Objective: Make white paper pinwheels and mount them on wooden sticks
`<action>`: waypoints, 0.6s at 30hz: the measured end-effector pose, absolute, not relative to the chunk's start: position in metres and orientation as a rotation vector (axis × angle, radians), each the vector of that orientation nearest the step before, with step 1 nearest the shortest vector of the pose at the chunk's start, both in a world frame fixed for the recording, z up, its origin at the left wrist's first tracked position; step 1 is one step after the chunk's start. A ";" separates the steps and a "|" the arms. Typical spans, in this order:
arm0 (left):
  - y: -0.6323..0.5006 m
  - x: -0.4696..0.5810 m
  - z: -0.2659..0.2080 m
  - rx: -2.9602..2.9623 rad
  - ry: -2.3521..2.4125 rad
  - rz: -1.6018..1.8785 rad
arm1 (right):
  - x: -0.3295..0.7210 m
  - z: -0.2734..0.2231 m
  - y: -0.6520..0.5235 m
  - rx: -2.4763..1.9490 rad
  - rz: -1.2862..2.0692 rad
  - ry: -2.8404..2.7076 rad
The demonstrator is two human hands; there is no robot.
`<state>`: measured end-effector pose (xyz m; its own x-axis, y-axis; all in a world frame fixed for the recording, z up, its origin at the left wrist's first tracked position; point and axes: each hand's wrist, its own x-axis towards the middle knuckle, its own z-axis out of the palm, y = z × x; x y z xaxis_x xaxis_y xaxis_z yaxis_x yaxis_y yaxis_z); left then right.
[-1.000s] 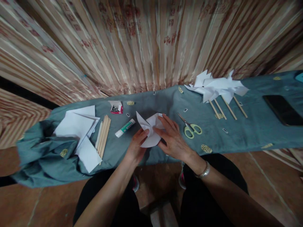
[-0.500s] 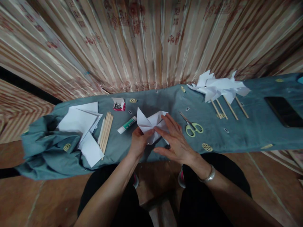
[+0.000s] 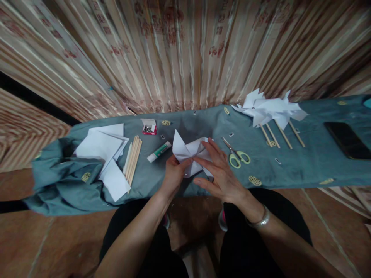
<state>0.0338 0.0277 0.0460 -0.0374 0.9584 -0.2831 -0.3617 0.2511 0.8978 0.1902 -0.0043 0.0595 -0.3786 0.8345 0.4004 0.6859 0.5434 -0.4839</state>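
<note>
A white paper pinwheel (image 3: 190, 149) with folded flaps is between my hands, over the near half of the cloth-covered table. My left hand (image 3: 173, 173) is closed on its lower left part, the thumb lying over the paper near the centre. My right hand (image 3: 222, 170) reaches over its right side, fingertips touching the flaps and the centre. The fingers of that hand are spread and its thumb stands apart from the paper. The underside of the pinwheel is hidden. To its left lies a glue stick (image 3: 159, 151); green-handled scissors (image 3: 238, 156) lie to its right.
White paper sheets (image 3: 100, 143) and wooden sticks (image 3: 135, 162) lie on the left. Behind the glue stick stands a small open box of pins (image 3: 149, 127). Finished pinwheels (image 3: 272, 110) on sticks and a black phone (image 3: 348, 139) lie on the right. A curtain (image 3: 185, 58) hangs behind.
The whole view has shifted slightly, so things appear a little further right. Both hands keep nearly the same pose on the paper pinwheel.
</note>
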 end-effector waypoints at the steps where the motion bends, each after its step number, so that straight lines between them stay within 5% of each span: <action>1: 0.028 0.034 0.046 0.706 1.116 1.215 | 0.190 0.060 -0.004 -1.220 0.290 -2.172; 12: 0.036 0.029 0.044 0.695 1.150 1.262 | 0.193 0.070 0.002 -1.247 0.168 -1.923; 18: 0.058 -0.005 0.063 0.600 1.115 1.477 | 0.204 0.067 0.025 -1.450 0.476 -1.457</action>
